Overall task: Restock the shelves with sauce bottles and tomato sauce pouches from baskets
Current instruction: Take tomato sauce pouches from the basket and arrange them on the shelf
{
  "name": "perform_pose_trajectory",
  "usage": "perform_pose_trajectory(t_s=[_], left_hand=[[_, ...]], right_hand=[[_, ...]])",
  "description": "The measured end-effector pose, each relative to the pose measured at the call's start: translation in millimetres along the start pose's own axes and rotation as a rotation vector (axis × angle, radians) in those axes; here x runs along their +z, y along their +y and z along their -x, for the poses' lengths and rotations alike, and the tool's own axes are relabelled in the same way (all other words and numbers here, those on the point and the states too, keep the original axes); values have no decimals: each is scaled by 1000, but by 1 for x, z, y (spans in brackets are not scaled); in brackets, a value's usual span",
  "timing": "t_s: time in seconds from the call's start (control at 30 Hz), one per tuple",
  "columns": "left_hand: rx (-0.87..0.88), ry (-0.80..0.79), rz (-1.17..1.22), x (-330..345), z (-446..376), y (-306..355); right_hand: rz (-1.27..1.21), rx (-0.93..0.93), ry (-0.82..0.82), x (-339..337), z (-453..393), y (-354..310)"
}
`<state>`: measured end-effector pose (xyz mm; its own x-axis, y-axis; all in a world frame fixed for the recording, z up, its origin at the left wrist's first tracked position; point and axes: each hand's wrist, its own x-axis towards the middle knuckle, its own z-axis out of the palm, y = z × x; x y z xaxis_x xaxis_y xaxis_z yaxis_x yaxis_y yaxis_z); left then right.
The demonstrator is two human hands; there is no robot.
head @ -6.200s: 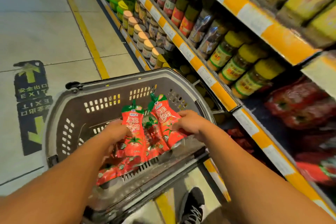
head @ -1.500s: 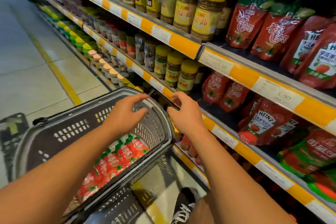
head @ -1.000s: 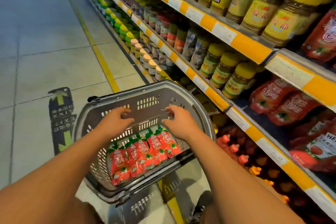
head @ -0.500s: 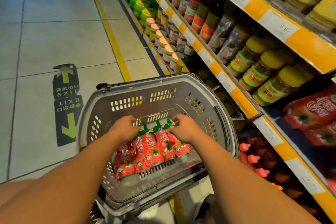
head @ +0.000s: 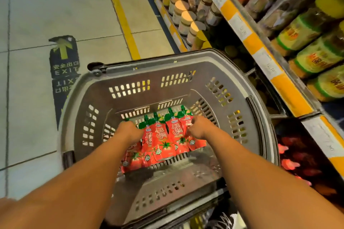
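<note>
A grey plastic basket point(head: 260, 117) stands in front of me with several red tomato sauce pouches point(head: 162, 139) with green spouts lying in its bottom. Both my hands are down inside it. My left hand point(head: 128, 131) lies on the left end of the pouch row, fingers curled around a pouch there. At the right end my right hand point(head: 198, 126) has its fingers curled on the top of a pouch. The shelves point(head: 249, 41) run along the right, with jars on them and red pouches lower down.
Yellow-lidded jars point(head: 316, 57) fill the shelf at right, pale-lidded jars point(head: 183, 16) the low shelf further up the aisle. Red-capped bottles point(head: 290, 161) stand on the bottom shelf beside the basket. Tiled floor with a yellow line point(head: 122, 16) and an exit sticker point(head: 64, 65) lies to the left.
My hands have dropped from the basket's rim down onto the pouches and have closed on them. My view has tilted down from the shelves toward the basket.
</note>
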<state>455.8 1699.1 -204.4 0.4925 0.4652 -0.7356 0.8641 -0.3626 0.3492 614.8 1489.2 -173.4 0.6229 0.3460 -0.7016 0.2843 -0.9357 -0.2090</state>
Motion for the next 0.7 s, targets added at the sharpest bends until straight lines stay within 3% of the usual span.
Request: perform_pose_trajectory(t_s=[0.17, 0.37, 0.47, 0.7], left_hand=[[-143, -19, 5, 14, -17, 0], [-316, -98, 291, 36, -31, -8], [-340, -147, 216, 52, -36, -15], [-423, -46, 75, 67, -35, -20]], right_hand=[[96, 20, -89, 5, -36, 2], [45, 88, -155, 18, -68, 12], [-22, 145, -214, 27, -69, 23], [-310, 288, -243, 42, -76, 35]])
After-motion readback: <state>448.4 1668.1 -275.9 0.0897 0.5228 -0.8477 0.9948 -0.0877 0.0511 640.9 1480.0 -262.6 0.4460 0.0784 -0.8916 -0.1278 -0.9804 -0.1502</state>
